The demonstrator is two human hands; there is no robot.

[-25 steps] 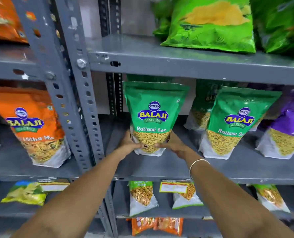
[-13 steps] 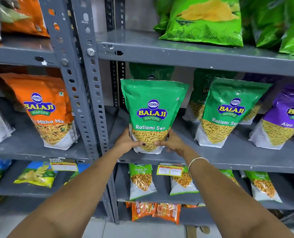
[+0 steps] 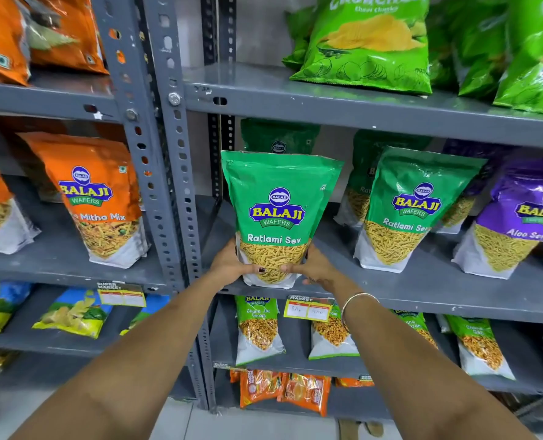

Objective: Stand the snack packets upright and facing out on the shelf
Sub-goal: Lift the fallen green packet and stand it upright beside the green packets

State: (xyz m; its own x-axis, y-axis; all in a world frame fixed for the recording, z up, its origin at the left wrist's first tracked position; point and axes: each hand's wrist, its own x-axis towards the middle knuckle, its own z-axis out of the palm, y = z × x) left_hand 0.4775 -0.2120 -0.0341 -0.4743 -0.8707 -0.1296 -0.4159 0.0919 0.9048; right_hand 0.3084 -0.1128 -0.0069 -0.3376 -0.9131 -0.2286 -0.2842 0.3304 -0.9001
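A green Ratlami Sev packet (image 3: 278,201) stands upright and faces out at the front edge of the grey middle shelf (image 3: 422,290). My left hand (image 3: 229,265) grips its lower left side and my right hand (image 3: 316,268) grips its lower right side, thumbs across the front. Another green packet (image 3: 279,138) stands behind it, mostly hidden. To the right, a second Ratlami Sev packet (image 3: 410,211) leans back, with a purple Aloo Sev packet (image 3: 518,223) beyond it.
A perforated grey upright post (image 3: 168,185) divides the racks just left of my hands. Orange Mitha Mix packets (image 3: 98,198) fill the left rack. Light green chip bags (image 3: 372,42) sit on the shelf above. Smaller packets (image 3: 257,328) and price tags (image 3: 308,309) sit below.
The view has shifted so the shelves sit lower and to the right in frame. Both hands keep their hold on the packet's base; the packet stands a little straighter near the shelf's front edge.
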